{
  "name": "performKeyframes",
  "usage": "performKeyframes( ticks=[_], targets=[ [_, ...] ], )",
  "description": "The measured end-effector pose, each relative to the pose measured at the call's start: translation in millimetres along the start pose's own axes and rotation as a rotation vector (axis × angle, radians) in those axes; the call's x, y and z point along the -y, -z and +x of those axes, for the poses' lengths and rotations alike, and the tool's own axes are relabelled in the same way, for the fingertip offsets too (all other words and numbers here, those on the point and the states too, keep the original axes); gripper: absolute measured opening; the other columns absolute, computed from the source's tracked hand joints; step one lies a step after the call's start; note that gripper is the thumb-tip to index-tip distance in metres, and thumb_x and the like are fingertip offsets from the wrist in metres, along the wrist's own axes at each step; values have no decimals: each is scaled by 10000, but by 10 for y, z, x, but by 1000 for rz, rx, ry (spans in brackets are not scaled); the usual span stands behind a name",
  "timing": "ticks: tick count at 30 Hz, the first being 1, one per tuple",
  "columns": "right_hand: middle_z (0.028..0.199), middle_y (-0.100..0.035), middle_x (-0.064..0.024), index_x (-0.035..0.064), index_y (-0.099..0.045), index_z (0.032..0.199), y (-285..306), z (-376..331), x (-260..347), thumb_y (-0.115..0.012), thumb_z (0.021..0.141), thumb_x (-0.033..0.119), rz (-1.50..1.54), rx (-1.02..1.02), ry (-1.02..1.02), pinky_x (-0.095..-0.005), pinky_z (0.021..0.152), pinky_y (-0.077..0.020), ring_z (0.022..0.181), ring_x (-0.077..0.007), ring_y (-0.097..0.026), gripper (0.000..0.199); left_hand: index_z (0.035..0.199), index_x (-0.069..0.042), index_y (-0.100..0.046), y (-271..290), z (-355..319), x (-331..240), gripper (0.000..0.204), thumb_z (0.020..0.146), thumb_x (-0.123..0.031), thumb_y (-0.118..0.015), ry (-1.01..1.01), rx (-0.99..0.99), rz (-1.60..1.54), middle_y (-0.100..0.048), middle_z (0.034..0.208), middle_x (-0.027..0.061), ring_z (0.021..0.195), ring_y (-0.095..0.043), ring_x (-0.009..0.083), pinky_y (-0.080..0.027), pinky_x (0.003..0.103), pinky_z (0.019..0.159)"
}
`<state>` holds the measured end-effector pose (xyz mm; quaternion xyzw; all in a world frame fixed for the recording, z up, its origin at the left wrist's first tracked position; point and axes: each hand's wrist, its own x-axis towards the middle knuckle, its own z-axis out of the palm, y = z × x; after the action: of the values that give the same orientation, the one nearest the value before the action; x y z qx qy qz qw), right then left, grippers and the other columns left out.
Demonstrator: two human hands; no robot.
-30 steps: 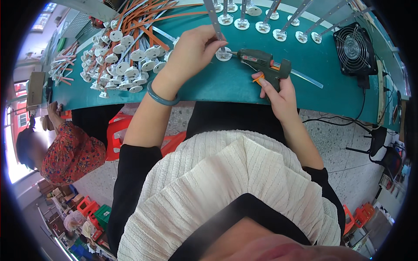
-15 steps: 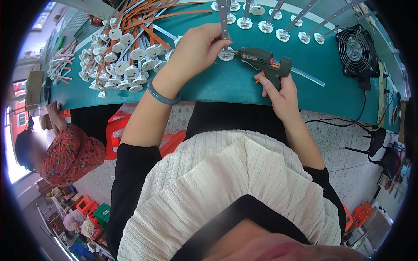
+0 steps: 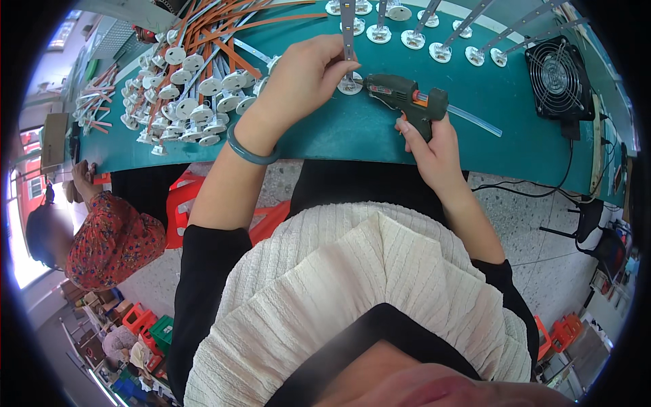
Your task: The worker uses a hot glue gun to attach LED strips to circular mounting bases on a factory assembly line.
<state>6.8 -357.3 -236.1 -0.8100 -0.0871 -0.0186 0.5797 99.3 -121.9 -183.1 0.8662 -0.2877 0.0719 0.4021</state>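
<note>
Here, right hand [image 3: 434, 146] at centre right wraps the grip of a dark green glue gun [image 3: 405, 97], nozzle pointing left at a white round base [image 3: 350, 84] on the teal bench [image 3: 515, 108]. Left hand [image 3: 302, 81], just left of it, pinches the grey strip [image 3: 348, 27] rising from that base. Farther up: a row of similar bases with strips [image 3: 413, 34], a pile of them at upper left [image 3: 196, 102], a black fan [image 3: 559, 78] at upper right.

Bright, even daylight; strong fisheye bending, dark vignetted rim.
</note>
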Motion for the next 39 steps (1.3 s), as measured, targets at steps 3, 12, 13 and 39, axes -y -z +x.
performKeyframes(
  ticks=[3,12,13,39],
  targets=[
    [880,-618,-39,-4,-531,1182,-16,-4,13,-647,940,110,-25,-15,10,-223,556,-436,634,-63,-539,291,939,13,-673,12,3,22,120,892,-93,-701,-66,-8,58,-634,738,92,633,-615,151,-481,277,589],
    [837,-598,-27,7,-540,1165,-7,-7,40,-657,937,127,41,-31,-3,-226,555,-434,621,-65,-536,283,909,-7,-655,38,22,-25,114,859,-106,-680,-8,37,48,-649,837,168,762,-637,354,-503,398,665],
    [837,-598,-27,7,-540,1165,-7,-8,38,-657,937,127,42,-32,-2,-226,555,-434,621,-65,-536,283,909,-7,-655,41,23,-29,114,859,-106,-680,-10,37,49,-649,837,168,762,-637,354,-503,398,665],
    [1006,-667,-91,-7,-507,1223,51,29,68,-596,957,94,257,-50,-145,-218,570,-432,629,-70,-537,298,1026,2,-574,-58,160,40,97,930,8,-565,-103,123,38,-639,882,102,803,-658,191,-525,303,733]
  ],
)
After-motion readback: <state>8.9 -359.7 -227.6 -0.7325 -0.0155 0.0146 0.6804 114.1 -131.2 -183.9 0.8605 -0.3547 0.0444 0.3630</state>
